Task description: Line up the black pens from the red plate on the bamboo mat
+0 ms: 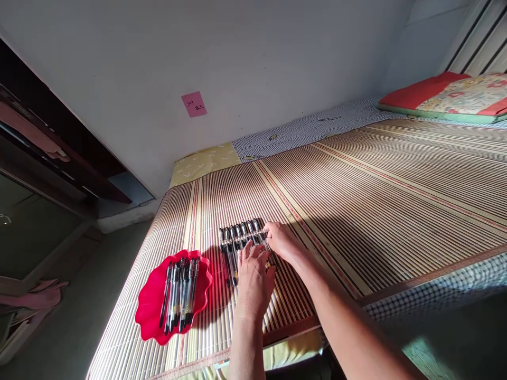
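A row of black-capped pens [233, 253] lies side by side on the bamboo mat [309, 195], caps pointing toward the wall. Over the lower part of the row rests my left hand [254, 279], palm down with its fingers apart; it hides the barrels under it. At the row's right end, my right hand [280, 238] has its fingers closed at the cap end of the last pen [260, 224]. To the left, a red scalloped plate [148, 301] holds several more pens [181, 290], their caps mostly toward the wall.
The mat covers a bed beside a white wall, where a pink paper note [194, 104] is stuck. Folded floral bedding [455, 95] lies at the far right. A checked sheet [435, 285] shows along the bed's near edge. Dark furniture [59, 142] stands at left.
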`<move>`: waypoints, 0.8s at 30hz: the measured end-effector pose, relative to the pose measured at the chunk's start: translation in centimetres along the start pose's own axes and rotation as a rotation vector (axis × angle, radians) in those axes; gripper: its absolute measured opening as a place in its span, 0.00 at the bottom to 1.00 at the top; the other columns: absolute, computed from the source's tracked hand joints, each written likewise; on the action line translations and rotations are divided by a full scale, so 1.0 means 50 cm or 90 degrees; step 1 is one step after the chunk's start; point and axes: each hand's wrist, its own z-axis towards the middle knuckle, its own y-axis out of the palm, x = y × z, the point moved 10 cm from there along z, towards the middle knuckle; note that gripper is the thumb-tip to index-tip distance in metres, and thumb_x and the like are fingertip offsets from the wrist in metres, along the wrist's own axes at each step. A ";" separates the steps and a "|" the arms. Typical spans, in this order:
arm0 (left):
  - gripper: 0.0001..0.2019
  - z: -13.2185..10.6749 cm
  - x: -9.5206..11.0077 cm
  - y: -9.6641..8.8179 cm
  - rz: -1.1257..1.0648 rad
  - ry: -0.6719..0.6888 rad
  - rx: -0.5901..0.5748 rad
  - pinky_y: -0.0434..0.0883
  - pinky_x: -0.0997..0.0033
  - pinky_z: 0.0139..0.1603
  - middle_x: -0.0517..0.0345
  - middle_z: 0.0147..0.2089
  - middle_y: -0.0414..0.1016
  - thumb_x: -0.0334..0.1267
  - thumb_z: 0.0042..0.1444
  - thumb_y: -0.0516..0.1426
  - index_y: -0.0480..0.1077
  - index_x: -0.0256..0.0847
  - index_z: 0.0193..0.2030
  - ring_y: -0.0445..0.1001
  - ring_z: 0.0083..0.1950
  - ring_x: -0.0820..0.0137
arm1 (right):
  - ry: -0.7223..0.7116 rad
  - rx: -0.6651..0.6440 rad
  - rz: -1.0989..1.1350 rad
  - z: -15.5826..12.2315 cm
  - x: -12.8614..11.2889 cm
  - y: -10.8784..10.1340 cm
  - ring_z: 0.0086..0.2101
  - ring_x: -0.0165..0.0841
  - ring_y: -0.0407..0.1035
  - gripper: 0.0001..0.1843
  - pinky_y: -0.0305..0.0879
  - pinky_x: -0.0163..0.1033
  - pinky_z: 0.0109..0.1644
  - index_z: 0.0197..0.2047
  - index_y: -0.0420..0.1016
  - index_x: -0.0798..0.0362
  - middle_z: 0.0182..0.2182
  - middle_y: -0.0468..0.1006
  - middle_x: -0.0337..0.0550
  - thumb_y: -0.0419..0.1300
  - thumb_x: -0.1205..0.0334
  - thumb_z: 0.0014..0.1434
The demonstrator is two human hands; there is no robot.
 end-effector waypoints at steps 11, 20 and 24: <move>0.18 0.006 -0.008 0.007 -0.001 -0.006 0.004 0.62 0.39 0.72 0.49 0.60 0.77 0.25 0.57 0.64 0.78 0.42 0.54 0.63 0.71 0.48 | -0.002 0.002 0.002 -0.001 -0.002 -0.004 0.33 0.34 0.74 0.14 0.60 0.34 0.36 0.44 0.81 0.56 0.28 0.81 0.41 0.62 0.78 0.56; 0.18 0.002 -0.002 0.005 -0.002 0.012 0.003 0.62 0.37 0.71 0.49 0.62 0.75 0.26 0.58 0.63 0.79 0.46 0.53 0.61 0.72 0.47 | -0.007 0.000 -0.008 -0.003 -0.008 -0.012 0.33 0.33 0.74 0.12 0.59 0.34 0.35 0.41 0.81 0.56 0.30 0.81 0.43 0.62 0.77 0.57; 0.15 0.001 0.000 0.005 0.032 0.003 -0.013 0.59 0.32 0.72 0.47 0.66 0.72 0.28 0.60 0.63 0.80 0.46 0.52 0.58 0.75 0.44 | -0.008 -0.008 -0.016 -0.010 -0.018 -0.017 0.34 0.33 0.74 0.12 0.58 0.34 0.34 0.41 0.81 0.56 0.32 0.82 0.44 0.61 0.78 0.58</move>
